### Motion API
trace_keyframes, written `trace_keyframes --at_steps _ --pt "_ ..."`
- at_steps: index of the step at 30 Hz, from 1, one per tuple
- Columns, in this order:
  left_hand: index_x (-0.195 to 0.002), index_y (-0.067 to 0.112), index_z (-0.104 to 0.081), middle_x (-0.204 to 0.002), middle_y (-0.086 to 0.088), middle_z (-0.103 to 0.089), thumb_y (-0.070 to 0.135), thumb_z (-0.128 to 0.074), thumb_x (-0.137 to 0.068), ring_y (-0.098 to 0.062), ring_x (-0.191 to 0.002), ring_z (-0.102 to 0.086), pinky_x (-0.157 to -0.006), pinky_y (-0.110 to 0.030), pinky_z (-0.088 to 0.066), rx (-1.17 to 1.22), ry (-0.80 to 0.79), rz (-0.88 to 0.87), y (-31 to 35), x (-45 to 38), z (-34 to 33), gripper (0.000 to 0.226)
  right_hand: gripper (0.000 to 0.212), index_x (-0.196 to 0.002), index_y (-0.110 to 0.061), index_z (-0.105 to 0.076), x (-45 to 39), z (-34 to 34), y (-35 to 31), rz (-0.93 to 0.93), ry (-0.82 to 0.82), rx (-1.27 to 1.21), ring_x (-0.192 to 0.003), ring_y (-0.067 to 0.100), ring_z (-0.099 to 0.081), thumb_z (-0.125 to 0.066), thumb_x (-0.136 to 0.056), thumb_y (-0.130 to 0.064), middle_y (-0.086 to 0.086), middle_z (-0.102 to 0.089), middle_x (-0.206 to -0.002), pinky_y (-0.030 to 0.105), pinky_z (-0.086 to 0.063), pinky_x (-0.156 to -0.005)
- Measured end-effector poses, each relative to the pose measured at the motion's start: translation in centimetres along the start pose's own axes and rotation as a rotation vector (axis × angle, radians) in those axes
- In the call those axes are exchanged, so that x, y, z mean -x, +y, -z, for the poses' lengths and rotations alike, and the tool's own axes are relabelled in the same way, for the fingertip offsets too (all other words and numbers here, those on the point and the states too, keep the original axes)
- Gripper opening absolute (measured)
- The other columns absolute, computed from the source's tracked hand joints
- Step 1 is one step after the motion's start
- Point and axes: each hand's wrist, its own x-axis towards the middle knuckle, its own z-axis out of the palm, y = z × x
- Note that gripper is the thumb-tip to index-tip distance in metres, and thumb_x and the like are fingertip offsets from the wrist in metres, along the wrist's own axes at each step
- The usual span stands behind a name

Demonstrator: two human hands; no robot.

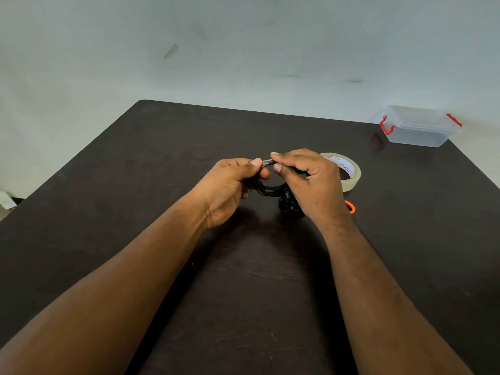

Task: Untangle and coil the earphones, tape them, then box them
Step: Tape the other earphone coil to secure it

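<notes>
A coil of black earphones [270, 189] hangs between both hands above the dark table [162, 163]. My left hand [230, 185] pinches the coil's top left side with thumb and fingers. My right hand [308, 180] pinches the top right. Between the two pinches a short pale strip of tape [267, 162] wraps the cable. The earbuds [289, 205] dangle dark below my right palm. A roll of beige masking tape [349, 171] lies flat just behind my right hand. The clear plastic box [416, 128] with red latches stands closed at the table's far right corner.
An orange object [350, 207] peeks out from behind my right wrist; most of it is hidden. The table's back edge meets a pale wall. Its left edge runs diagonally, with floor clutter [8, 201] beyond it.
</notes>
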Motion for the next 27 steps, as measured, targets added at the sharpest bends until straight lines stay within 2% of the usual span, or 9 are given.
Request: trace_keyframes --at_steps 4,8,12,16,18,20,22,25,27 --pt "-0.077 0.019 -0.073 -0.077 0.001 -0.070 0.026 -0.051 -0.097 -0.010 -0.069 -0.056 -0.058 -0.028 -0.031 0.098 -0.085 0.132 0.7 0.2 0.5 0.031 0.020 -0.102 -0.009 -0.075 0.1 -0.2 -0.2 0.009 -0.002 0.002 -0.089 -0.001 -0.066 -0.071 -0.083 -0.003 -0.008 -0.071 -0.091 0.013 -0.048 -0.079" --pt "-0.084 0.019 -0.070 -0.072 0.002 -0.069 0.025 -0.054 -0.096 -0.009 -0.070 -0.059 -0.059 -0.026 -0.031 0.099 -0.058 0.195 0.4 -0.1 0.8 0.021 0.018 -0.099 -0.006 -0.076 0.2 -0.5 -0.2 0.068 -0.010 0.039 -0.088 0.002 -0.066 -0.071 -0.082 -0.001 -0.005 -0.070 -0.090 0.012 -0.048 -0.079" --pt "-0.087 0.012 -0.070 -0.070 -0.002 -0.065 0.016 -0.055 -0.095 -0.009 -0.064 -0.061 -0.065 -0.027 -0.037 0.148 -0.013 0.142 0.5 0.0 0.7 0.018 0.019 -0.100 -0.007 -0.076 0.3 -0.7 -0.1 0.060 -0.026 0.040 -0.088 0.002 -0.066 -0.072 -0.081 -0.002 -0.006 -0.070 -0.091 0.014 -0.050 -0.080" --pt "-0.084 0.003 -0.073 -0.074 -0.010 -0.073 0.028 -0.060 -0.092 -0.020 -0.064 -0.063 -0.055 -0.029 -0.047 -0.262 0.271 -0.017 0.4 -0.2 1.1 0.029 0.019 -0.099 -0.012 -0.077 0.6 -1.3 -0.2 0.003 -0.044 0.107 -0.087 0.007 -0.068 -0.074 -0.081 -0.007 -0.003 -0.074 -0.091 0.026 -0.056 -0.080" --pt "-0.077 0.006 -0.073 -0.075 -0.008 -0.073 0.042 -0.060 -0.089 -0.022 -0.066 -0.065 -0.061 -0.031 -0.053 -0.494 0.438 -0.117 0.0 -0.6 1.9 0.041 0.018 -0.098 -0.015 -0.077 0.7 -1.7 -0.3 -0.030 -0.060 0.162 -0.086 0.008 -0.069 -0.073 -0.081 -0.010 -0.003 -0.076 -0.091 0.032 -0.056 -0.080" --pt "-0.073 0.008 -0.071 -0.072 -0.009 -0.069 0.043 -0.059 -0.089 -0.022 -0.069 -0.064 -0.065 -0.027 -0.050 -0.669 0.528 -0.193 -0.6 -1.0 2.9 0.041 0.014 -0.093 -0.021 -0.078 0.8 -2.1 -0.3 0.030 -0.116 0.300 -0.084 0.011 -0.069 -0.069 -0.082 -0.020 -0.006 -0.076 -0.085 0.040 -0.054 -0.081" --pt "-0.081 0.018 -0.074 -0.072 0.004 -0.069 0.036 -0.061 -0.091 -0.012 -0.073 -0.064 -0.066 -0.021 -0.046 -0.740 0.503 -0.191 -1.1 -1.2 3.2 0.025 0.016 -0.089 -0.029 -0.077 0.7 -2.5 -0.4 0.060 -0.235 0.542 -0.090 0.012 -0.064 -0.063 -0.087 -0.037 -0.011 -0.073 -0.081 0.048 -0.045 -0.095" --pt "-0.097 0.021 -0.075 -0.088 0.008 -0.072 0.028 -0.062 -0.090 -0.008 -0.085 -0.064 -0.079 -0.020 -0.046 -0.842 0.437 -0.174 -1.8 -1.6 3.4 0.016 0.023 -0.105 -0.033 -0.073 0.4 -2.2 -0.5 -0.046 -0.270 0.571 -0.118 0.010 -0.054 -0.056 -0.092 -0.042 -0.014 -0.071 -0.109 0.054 -0.021 -0.112" --pt "-0.101 0.017 -0.075 -0.096 0.004 -0.073 0.023 -0.062 -0.090 -0.008 -0.088 -0.063 -0.082 -0.019 -0.045 -0.886 0.415 -0.185 -2.1 -1.7 3.4 0.018 0.024 -0.105 -0.030 -0.073 0.1 -1.4 -0.4 -0.025 -0.179 0.495 -0.115 0.012 -0.058 -0.055 -0.091 -0.039 -0.012 -0.072 -0.109 0.056 -0.031 -0.108"
